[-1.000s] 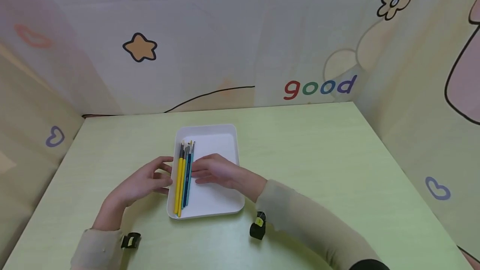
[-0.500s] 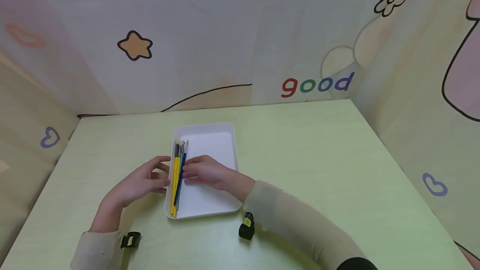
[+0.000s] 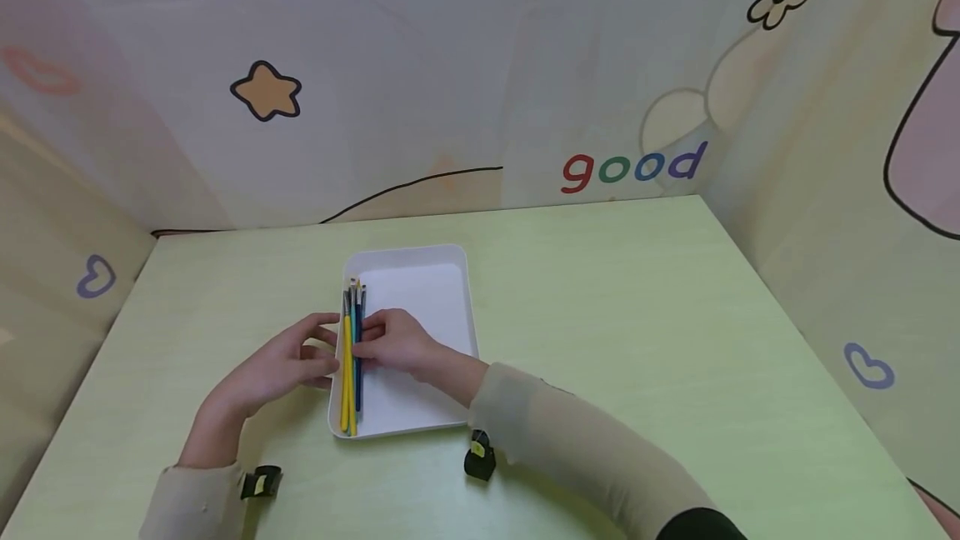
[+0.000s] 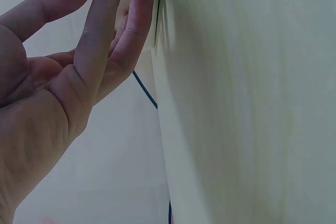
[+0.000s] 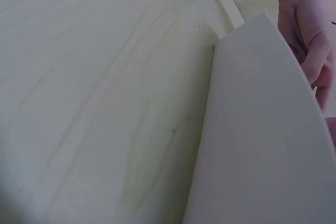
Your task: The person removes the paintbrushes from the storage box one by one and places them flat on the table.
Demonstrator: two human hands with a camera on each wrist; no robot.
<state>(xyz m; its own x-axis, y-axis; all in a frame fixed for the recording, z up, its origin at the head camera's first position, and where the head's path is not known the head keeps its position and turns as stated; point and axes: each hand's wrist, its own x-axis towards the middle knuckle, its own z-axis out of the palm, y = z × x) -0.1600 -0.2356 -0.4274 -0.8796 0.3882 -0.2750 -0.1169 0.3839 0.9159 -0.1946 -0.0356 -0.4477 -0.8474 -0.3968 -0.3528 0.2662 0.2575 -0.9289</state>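
A white tray (image 3: 420,373) lies on the table, and a bundle of paintbrushes (image 3: 349,390) with yellow, teal and dark blue handles runs lengthwise along its left side. My right hand (image 3: 401,344) reaches into the tray and pinches brushes near mid-length, thumb across the handles, fingers bent at their right side. Its grip is partly hidden. Outside the left rim, my left hand (image 3: 288,357) rests its fingertips on the tray wall with fingers loosely bent. The left wrist view shows those fingers (image 4: 100,30) against the wall. Beyond the tray in the right wrist view is my left hand (image 5: 307,35).
The tray stands on a pale green table (image 3: 600,315). A printed cloth backdrop (image 3: 420,65) rises behind it and along both sides. A black wrist camera (image 3: 480,457) hangs below the right sleeve, and another camera (image 3: 261,482) sits at the left wrist.
The right hand has moved left, pushing the paintbrushes closer together against the tray's left wall. Its thumb has come over the handles. The left hand has stayed at the rim.
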